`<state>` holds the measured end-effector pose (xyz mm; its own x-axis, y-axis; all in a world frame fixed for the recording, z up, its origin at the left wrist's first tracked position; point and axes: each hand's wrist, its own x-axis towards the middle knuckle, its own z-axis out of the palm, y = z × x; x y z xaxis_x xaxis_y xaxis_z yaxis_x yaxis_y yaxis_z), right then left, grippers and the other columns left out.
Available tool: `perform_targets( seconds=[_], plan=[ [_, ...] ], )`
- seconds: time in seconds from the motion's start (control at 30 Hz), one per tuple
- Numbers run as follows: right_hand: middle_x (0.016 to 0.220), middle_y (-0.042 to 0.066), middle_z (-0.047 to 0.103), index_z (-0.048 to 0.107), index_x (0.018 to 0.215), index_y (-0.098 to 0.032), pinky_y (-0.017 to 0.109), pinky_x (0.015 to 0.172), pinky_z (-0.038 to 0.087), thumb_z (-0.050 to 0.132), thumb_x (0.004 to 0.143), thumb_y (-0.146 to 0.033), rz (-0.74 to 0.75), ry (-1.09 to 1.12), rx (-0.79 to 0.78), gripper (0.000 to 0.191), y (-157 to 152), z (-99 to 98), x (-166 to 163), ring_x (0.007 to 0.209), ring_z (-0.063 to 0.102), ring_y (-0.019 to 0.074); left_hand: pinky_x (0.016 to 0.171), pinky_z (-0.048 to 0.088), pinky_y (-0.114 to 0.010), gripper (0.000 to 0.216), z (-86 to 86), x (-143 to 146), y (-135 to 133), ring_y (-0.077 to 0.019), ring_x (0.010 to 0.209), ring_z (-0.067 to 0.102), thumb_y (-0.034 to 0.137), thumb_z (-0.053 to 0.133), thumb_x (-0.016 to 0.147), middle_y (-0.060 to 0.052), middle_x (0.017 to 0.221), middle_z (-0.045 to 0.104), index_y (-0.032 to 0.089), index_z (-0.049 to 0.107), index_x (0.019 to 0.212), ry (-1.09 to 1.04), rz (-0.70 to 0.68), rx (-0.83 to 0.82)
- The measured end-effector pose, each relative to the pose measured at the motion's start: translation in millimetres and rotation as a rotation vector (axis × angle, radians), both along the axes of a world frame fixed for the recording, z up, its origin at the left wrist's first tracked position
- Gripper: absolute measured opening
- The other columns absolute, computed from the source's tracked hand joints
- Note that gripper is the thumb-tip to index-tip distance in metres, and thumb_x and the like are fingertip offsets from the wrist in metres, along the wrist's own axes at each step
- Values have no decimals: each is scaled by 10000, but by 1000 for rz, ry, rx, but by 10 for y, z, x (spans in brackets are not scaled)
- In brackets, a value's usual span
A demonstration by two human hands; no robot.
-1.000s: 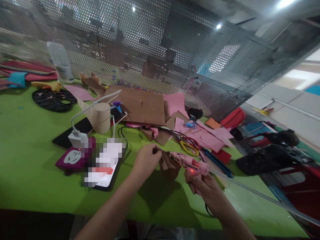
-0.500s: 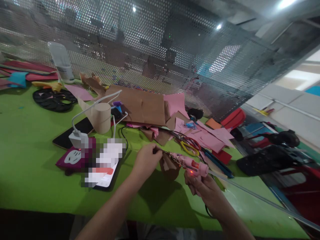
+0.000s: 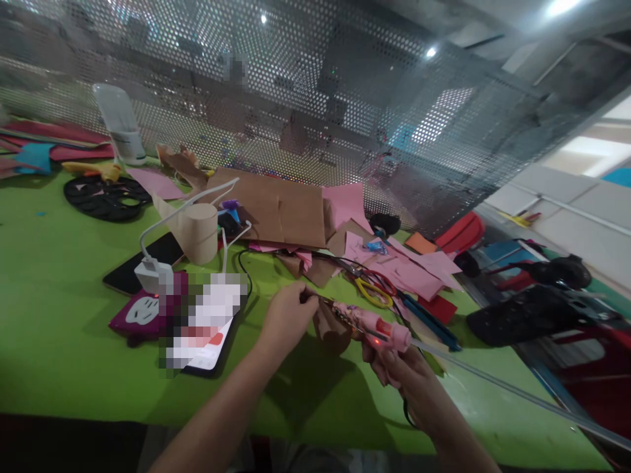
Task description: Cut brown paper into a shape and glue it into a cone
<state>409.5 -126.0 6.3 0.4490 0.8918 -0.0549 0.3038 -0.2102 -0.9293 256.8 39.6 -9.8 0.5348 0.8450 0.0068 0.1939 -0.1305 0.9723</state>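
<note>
My right hand (image 3: 397, 371) is closed round a pink glue gun (image 3: 369, 320) with a red light lit near its back end. The gun's nozzle points left and meets a small piece of brown paper (image 3: 329, 328). My left hand (image 3: 286, 315) pinches that brown paper at its top edge, fingers closed, right by the nozzle tip. Both hands hover just above the green table (image 3: 59, 309), near its front edge.
A phone (image 3: 207, 341) and a white charger (image 3: 148, 272) lie left of my hands, behind them a cardboard roll (image 3: 201, 231). Scissors (image 3: 372, 289), pink and brown paper scraps (image 3: 409, 269) and a blue tool (image 3: 428, 322) sit beyond. A perforated metal screen (image 3: 296, 98) backs the table.
The glue gun and both hands have shifted very slightly; the grips are the same.
</note>
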Motion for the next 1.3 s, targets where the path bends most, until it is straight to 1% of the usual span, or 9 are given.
perform_targets(
  seconds=[0.07, 0.13, 0.23, 0.4, 0.53, 0.8, 1.0, 1.17, 1.3],
  plan=[
    [667, 44, 577, 655, 844, -148, 264, 447, 308, 604, 776, -674, 11, 15, 22, 532, -4, 18, -18, 483, 375, 111, 616, 416, -251, 131, 1, -3, -2, -161, 689, 622, 157, 540, 790, -30, 746, 701, 170, 667, 764, 8, 5, 6],
    [585, 5, 508, 656, 852, -150, 265, 445, 288, 589, 791, -670, 33, -3, 25, 527, -6, 58, -44, 469, 346, 110, 624, 413, -253, 133, 5, -7, -7, -162, 696, 620, 158, 535, 789, -28, 749, 698, 173, 664, 761, 11, 7, 12],
    [560, -20, 446, 657, 873, -162, 276, 476, 295, 561, 829, -648, 32, -57, 5, 497, -11, 103, -69, 494, 347, 125, 622, 405, -252, 140, 18, -14, -13, -162, 698, 617, 154, 522, 790, -26, 752, 696, 177, 658, 765, 17, 3, 8],
    [548, -19, 437, 656, 848, -173, 287, 491, 312, 491, 850, -679, 36, -143, -38, 533, -5, 55, -32, 497, 366, 139, 625, 390, -254, 119, 58, -25, -13, -169, 712, 619, 157, 537, 795, -37, 770, 703, 177, 649, 757, 67, 16, 27],
    [537, -18, 442, 635, 780, -178, 281, 468, 293, 494, 848, -677, 25, -163, -26, 524, 17, -10, 10, 477, 370, 132, 623, 390, -254, 119, 73, -30, -14, -174, 717, 623, 163, 543, 806, -39, 770, 704, 180, 652, 760, 82, 20, 39],
    [553, -15, 457, 599, 762, -188, 284, 475, 280, 498, 863, -650, 52, -109, -35, 484, 16, -41, 15, 489, 397, 140, 617, 379, -254, 126, 61, -29, -29, -167, 701, 614, 162, 533, 807, -33, 758, 699, 180, 647, 758, 56, 13, 30],
    [559, -15, 443, 573, 732, -185, 280, 473, 264, 504, 857, -660, 41, -106, -39, 496, 14, -47, 9, 499, 370, 133, 616, 377, -256, 127, 54, -28, -22, -164, 693, 611, 162, 534, 797, -29, 751, 701, 182, 650, 749, 59, 7, 29],
    [552, -15, 441, 554, 704, -188, 280, 476, 284, 501, 858, -663, 49, -106, -28, 502, 24, -27, -13, 495, 378, 133, 610, 377, -255, 132, 61, -26, -21, -167, 692, 613, 160, 532, 801, -32, 754, 701, 180, 655, 758, 57, 5, 22],
    [556, -17, 441, 557, 705, -181, 271, 465, 274, 515, 847, -663, 35, -98, -22, 505, 22, -60, 0, 484, 368, 124, 608, 369, -250, 135, 70, -31, -25, -164, 701, 610, 161, 530, 804, -29, 764, 699, 183, 656, 763, 52, 8, 32]
  ],
)
